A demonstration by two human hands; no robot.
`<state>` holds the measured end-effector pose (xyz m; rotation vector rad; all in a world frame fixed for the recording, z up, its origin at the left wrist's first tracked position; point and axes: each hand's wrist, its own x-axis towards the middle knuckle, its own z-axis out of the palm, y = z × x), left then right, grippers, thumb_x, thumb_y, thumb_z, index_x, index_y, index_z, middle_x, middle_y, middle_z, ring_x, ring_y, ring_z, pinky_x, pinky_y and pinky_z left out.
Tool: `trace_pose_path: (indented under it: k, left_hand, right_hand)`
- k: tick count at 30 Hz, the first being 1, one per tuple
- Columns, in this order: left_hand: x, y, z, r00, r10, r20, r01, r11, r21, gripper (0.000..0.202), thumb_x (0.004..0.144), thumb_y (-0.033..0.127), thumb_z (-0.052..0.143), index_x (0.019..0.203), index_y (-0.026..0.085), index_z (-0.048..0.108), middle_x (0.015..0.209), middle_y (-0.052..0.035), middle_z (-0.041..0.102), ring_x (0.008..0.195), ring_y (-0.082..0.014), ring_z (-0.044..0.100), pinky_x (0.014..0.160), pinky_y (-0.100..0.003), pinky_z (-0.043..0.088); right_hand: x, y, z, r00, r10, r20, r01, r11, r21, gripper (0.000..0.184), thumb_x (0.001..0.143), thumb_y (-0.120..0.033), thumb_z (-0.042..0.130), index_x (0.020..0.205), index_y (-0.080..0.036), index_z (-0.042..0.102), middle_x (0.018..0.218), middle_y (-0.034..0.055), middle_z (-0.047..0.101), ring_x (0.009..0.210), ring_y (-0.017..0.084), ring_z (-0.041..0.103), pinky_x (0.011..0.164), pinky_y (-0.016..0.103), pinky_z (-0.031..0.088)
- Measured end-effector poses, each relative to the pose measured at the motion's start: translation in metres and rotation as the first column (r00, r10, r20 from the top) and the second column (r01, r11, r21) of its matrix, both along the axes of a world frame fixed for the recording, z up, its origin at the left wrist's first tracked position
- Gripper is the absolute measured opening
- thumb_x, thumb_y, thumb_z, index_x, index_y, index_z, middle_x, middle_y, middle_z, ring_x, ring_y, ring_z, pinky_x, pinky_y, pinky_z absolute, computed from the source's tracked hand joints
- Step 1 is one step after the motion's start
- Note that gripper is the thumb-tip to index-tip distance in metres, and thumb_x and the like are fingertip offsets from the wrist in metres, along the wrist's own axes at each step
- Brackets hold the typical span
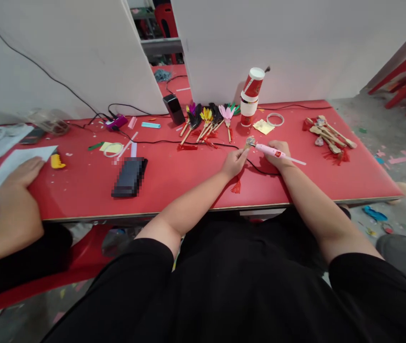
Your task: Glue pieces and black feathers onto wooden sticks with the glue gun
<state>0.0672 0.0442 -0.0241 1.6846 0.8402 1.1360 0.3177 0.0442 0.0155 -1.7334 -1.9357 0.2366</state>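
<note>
Tasselled stick [249,142]: was pinched in the left hand [234,163] above the red table [181,178], apparently to steady it beside the nozzle [253,145]; grasped the pink glue gun [270,151] in the right hand [280,153], likely for close aim.

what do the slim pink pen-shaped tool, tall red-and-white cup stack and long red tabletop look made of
Pink pen-shaped tool: probably smooth plastic, judging by its even pastel body; the silvery tip looks metal. Red-and-white cup stack: likely paper, from its printed pattern; finish unclear. Red tabletop: perhaps vinyl over board, given its soft sheen and brownish edge.
</note>
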Motion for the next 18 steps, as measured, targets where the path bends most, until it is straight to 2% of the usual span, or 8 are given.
trace_pose_path:
  k: [6, 12, 18]
  left_hand:
    - [-0.002, 0.003, 0.000, 1.000, 0.017, -0.011, -0.016, 0.999, 0.029, 0.094, 0.108, 0.114, 0.053, 0.070, 0.029, 0.045, 0.064, 0.0016, 0.046, 0.064, -0.0171, 0.042, 0.066, -0.038, 0.030]
    - [-0.005, 0.004, -0.001, 0.996, 0.079, -0.040, -0.077, 0.996, 0.047, 0.094, 0.108, 0.113, 0.052, 0.069, 0.029, 0.047, 0.063, 0.0006, 0.049, 0.063, -0.0181, 0.043, 0.067, -0.038, 0.032]
    - [-0.008, 0.004, 0.001, 0.981, 0.163, -0.106, -0.154, 0.984, 0.088, 0.087, 0.115, 0.101, 0.058, 0.069, 0.029, 0.044, 0.062, 0.0005, 0.048, 0.063, -0.0189, 0.044, 0.068, -0.038, 0.031]
  right_hand:
    - [-0.003, -0.001, 0.002, 1.000, -0.024, 0.013, 0.024, 0.997, -0.069, 0.033, 0.090, -0.026, 0.074, 0.071, -0.028, 0.048, 0.064, -0.0002, 0.048, 0.070, 0.021, 0.052, 0.070, 0.036, 0.036]
    - [-0.008, 0.002, 0.001, 0.997, -0.075, 0.009, 0.076, 0.994, -0.080, 0.032, 0.089, -0.023, 0.072, 0.072, -0.028, 0.046, 0.067, 0.0005, 0.049, 0.071, 0.022, 0.051, 0.069, 0.035, 0.034]
    - [-0.015, 0.001, 0.005, 0.994, -0.111, 0.006, 0.111, 0.991, -0.068, 0.027, 0.086, -0.017, 0.073, 0.073, -0.027, 0.051, 0.070, 0.0009, 0.052, 0.072, 0.021, 0.049, 0.070, 0.035, 0.033]
